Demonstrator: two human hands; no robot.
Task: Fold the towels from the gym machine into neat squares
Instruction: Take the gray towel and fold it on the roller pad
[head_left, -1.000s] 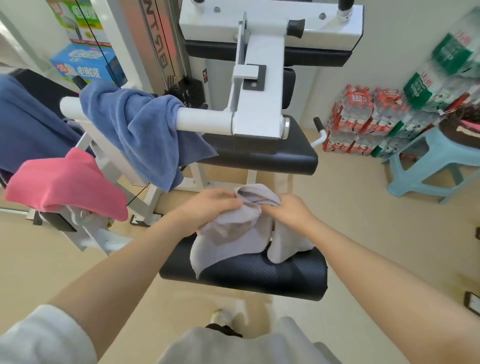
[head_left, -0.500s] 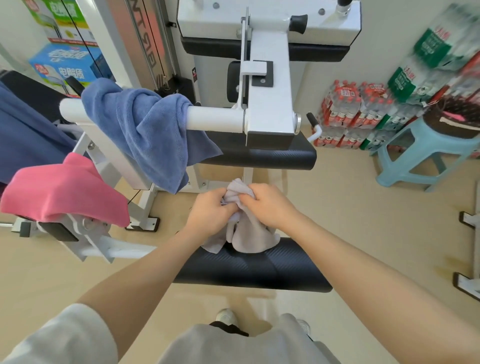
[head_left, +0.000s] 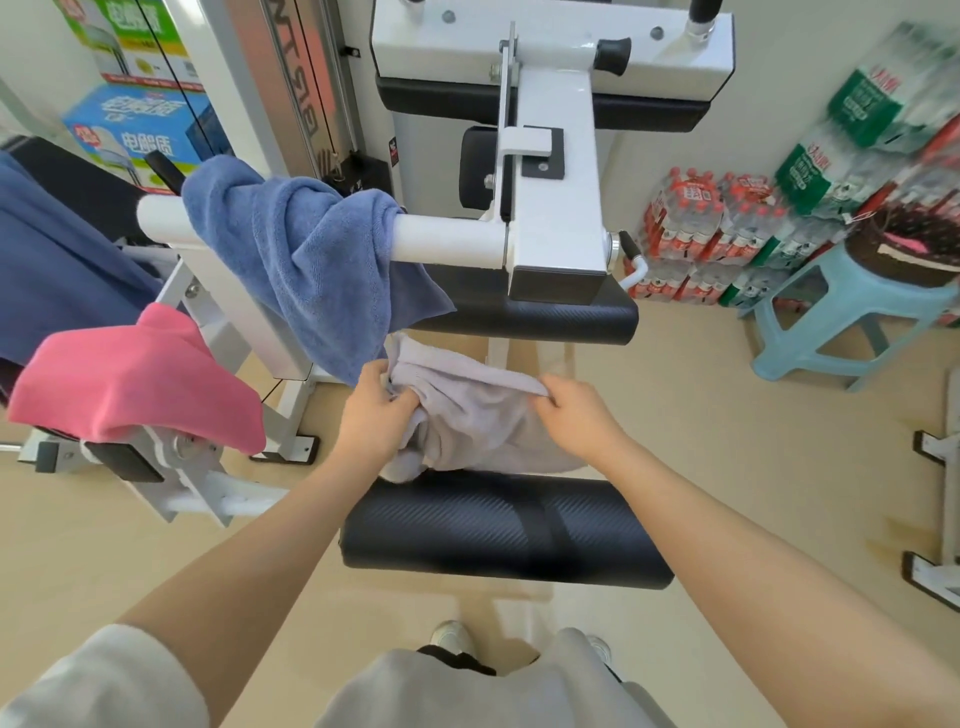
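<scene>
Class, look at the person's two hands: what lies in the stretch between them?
In the head view, a bunched grey towel spans the gap between the left hand and the right hand; both grip it.

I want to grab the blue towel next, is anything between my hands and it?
Nothing visible blocks it, but both hands are busy: left hand and right hand grip the grey towel. The blue towel hangs just above.

Small gym room: white steel exercise machine (head_left: 550, 156) with black padded rollers (head_left: 506, 532), shrink-wrapped bottled-water packs (head_left: 696, 218) stacked by the wall.
</scene>
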